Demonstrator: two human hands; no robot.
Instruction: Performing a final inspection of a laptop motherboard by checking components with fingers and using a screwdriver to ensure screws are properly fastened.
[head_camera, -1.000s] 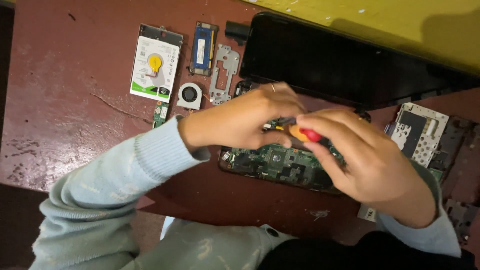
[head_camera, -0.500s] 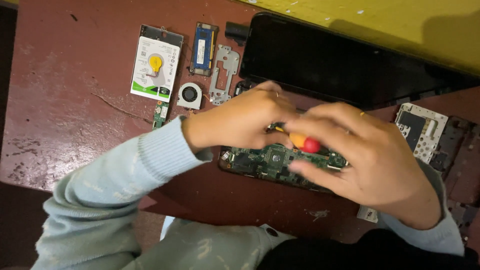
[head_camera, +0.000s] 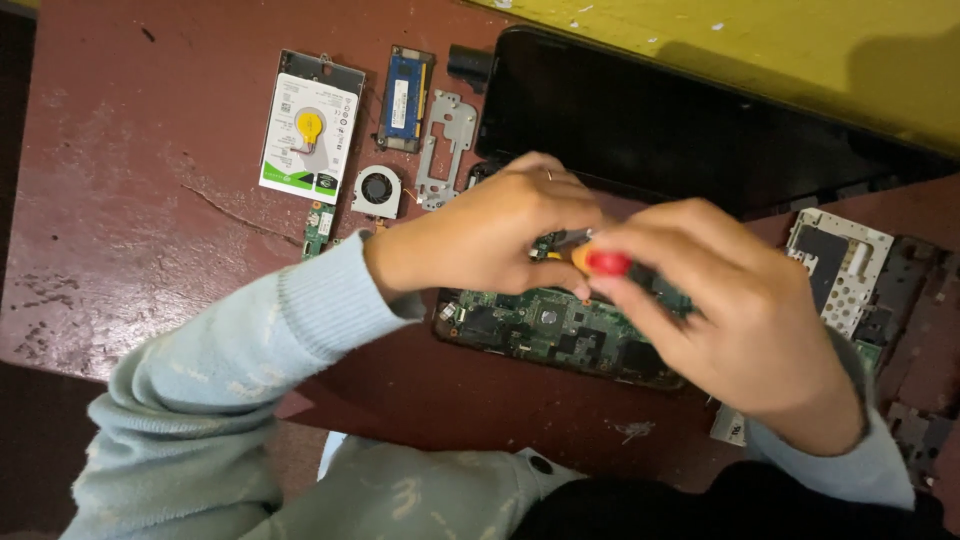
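Observation:
A green circuit board (head_camera: 545, 330) lies on the dark red table (head_camera: 130, 230) in front of me. My right hand (head_camera: 740, 320) grips a small screwdriver with a red and yellow handle (head_camera: 600, 262), tip hidden, pointed down toward the board. My left hand (head_camera: 490, 235) hovers over the board's upper edge, its fingertips closed around the screwdriver's shaft. A ring shows on one left finger. Both sleeves are light blue.
A hard drive with a coin cell on it (head_camera: 310, 135), a blue memory stick (head_camera: 405, 85), a metal bracket (head_camera: 445, 145), a small fan (head_camera: 376, 190) and a small green board (head_camera: 318, 228) lie at the back left. A black laptop panel (head_camera: 680, 120) leans at the back; a perforated metal part (head_camera: 835, 260) sits right.
Both hands and the screwdriver shifted slightly; the red handle end sits a little lower and further right between my fingers. The parts on the table have not moved.

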